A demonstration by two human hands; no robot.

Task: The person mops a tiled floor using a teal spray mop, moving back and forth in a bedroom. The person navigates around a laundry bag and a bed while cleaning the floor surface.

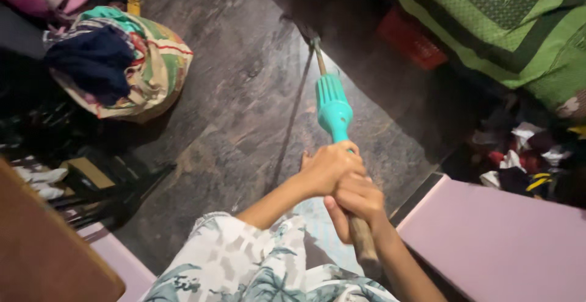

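Head view, one entry. Item held: long-handled cleaning tool (334, 109), wooden shaft at the near end, turquoise ribbed plastic collar midway, thin metal rod beyond it running away across the dark stone floor (244, 100) toward the shadow under a bed; the working head is lost in that shadow and its kind cannot be told. Left hand (326, 167): wrapped tight round the shaft just below the turquoise collar, fingers closed on it. Right hand (359, 199): clamped on the wooden shaft directly behind and touching the left, thumb pointing down the handle. Step judged in hand: a push or pull stroke along the floor under the bed edge, both arms extended. The next stroke would call for keeping the rod low and in line, since the bed frame sits close above it. Surroundings: bed with green patterned cover (519, 27) at upper right; red basket (410, 38) tucked beneath it, just beside the rod's far end and likely to obstruct a sideways sweep; cloth bundle of mixed clothes (131, 64) on the floor at left, well apart from the tool; heap of loose fabric scraps (525, 149) at right; pale lilac slab (500, 241) near the right forearm; brown board (43, 247) at lower left; floral-print garment (244, 265) on the person's lap.
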